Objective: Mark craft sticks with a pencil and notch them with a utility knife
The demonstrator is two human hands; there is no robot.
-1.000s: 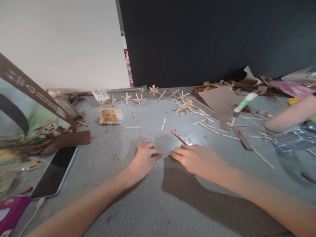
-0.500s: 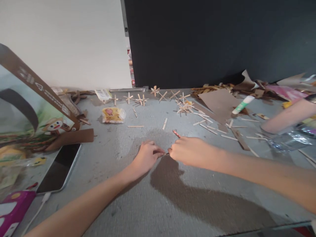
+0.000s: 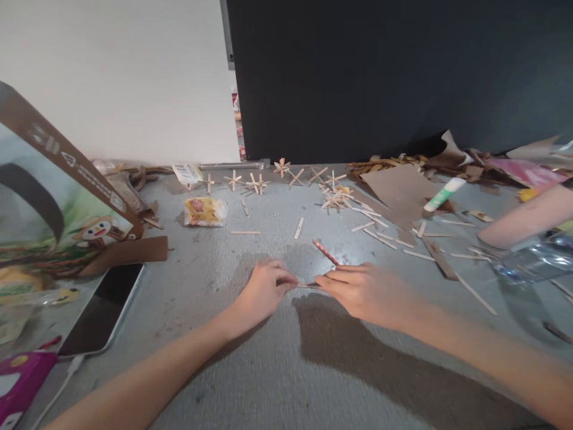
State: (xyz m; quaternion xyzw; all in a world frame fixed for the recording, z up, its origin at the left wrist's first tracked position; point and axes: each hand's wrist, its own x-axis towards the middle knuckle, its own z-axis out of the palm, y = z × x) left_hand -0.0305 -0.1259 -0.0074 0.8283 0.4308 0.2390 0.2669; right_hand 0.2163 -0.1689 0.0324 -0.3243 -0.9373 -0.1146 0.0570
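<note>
My left hand (image 3: 263, 291) rests on the grey table (image 3: 277, 370), fingers pinched on one end of a small wooden stick (image 3: 308, 285) that lies flat. My right hand (image 3: 358, 288) is closed beside it, pressing the stick's other end and holding a red patterned pencil (image 3: 324, 252) that points up and away to the left. The two hands almost touch at the middle of the table.
Several crossed-stick stars (image 3: 255, 181) line the back, with loose sticks (image 3: 376, 230) scattered to the right. A glue stick (image 3: 444, 194) lies on brown card (image 3: 398, 188). A phone (image 3: 102, 307), a printed bag (image 3: 49, 215) and a snack packet (image 3: 205, 211) sit at left; another person's arm (image 3: 528, 218) at right.
My right hand has slid a little right and back toward me, showing more of the pencil. The left hand has stayed pinched on the stick.
</note>
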